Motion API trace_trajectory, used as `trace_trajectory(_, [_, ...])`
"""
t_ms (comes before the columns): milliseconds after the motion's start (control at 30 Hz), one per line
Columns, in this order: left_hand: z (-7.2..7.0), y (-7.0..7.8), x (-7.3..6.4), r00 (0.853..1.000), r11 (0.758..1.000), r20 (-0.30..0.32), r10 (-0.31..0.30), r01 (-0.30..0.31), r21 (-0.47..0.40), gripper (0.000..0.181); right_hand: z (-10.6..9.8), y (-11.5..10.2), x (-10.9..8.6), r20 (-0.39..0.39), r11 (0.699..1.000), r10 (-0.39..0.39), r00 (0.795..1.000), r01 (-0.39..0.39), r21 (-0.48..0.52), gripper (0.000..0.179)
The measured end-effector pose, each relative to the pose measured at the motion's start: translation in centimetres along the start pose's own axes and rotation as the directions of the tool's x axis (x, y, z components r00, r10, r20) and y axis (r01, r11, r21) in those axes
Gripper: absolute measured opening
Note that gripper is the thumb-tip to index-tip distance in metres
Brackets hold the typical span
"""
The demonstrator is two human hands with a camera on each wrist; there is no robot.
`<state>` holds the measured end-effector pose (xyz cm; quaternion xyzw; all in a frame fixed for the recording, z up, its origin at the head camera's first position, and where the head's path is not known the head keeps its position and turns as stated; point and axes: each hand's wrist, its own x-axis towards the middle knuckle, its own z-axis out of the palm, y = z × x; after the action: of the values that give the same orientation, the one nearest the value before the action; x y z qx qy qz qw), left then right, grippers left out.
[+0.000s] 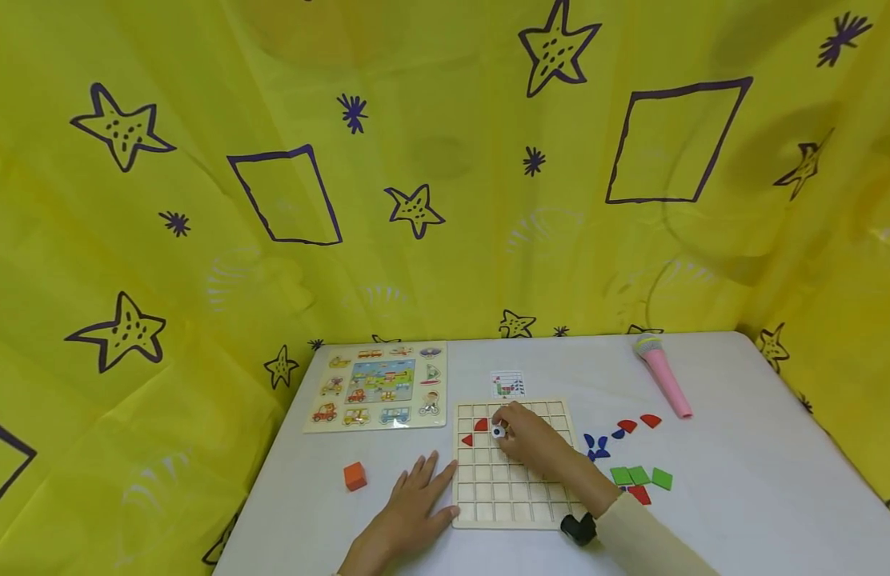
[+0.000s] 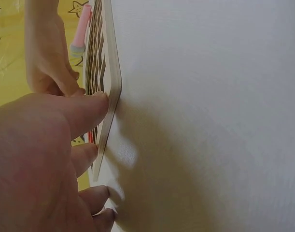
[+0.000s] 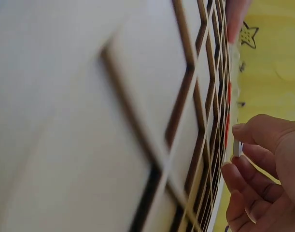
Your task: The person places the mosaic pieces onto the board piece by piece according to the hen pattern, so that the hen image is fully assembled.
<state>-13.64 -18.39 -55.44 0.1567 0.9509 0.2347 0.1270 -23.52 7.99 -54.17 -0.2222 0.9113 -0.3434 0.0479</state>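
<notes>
A wooden grid board (image 1: 483, 490) lies on the table with a red quarter-round tile (image 1: 481, 425) and a red triangle (image 1: 467, 440) in its upper left cells. Over the upper part of the board, my right hand (image 1: 533, 440) pinches a small white tile with a dark dot (image 1: 498, 432) between thumb and fingertips; in the right wrist view the tile (image 3: 237, 148) stands edge-on, close over the grid. My left hand (image 1: 414, 504) is spread out at the board's left side, and its thumb and index fingertips touch the wooden edge.
Behind the board lies a small pattern card (image 1: 508, 385). A picture puzzle (image 1: 317, 419) is at the back left, an orange cube (image 1: 354, 477) in front of it. Blue pieces (image 1: 596, 445), green squares (image 1: 621, 476) and red pieces (image 1: 651, 420) lie right, below a pink microphone (image 1: 667, 379).
</notes>
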Motion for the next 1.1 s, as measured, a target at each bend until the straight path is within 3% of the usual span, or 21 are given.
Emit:
trace_trajectory(300, [0.3,-0.1,0.3,1.0,0.999,-0.004,0.004,-0.004,0.032,0.069,1.6,-1.7,1.0,-0.023,0.99,-0.066,0.998,0.063,-0.123,0.013])
trace_trajectory(533, [0.0,0.1,0.2,1.0,1.0,0.0,-0.003,0.003,0.028,0.069,1.8,-2.0,1.0,-0.037,0.979,-0.138,0.99,0.131,-0.155,0.012])
trace_trajectory(1100, [0.1,0.0,0.2,1.0,1.0,-0.003,0.001,-0.001,0.029,0.07,1.9,-2.5,1.1,0.003,0.975,-0.128,0.992,0.127,-0.183,0.008])
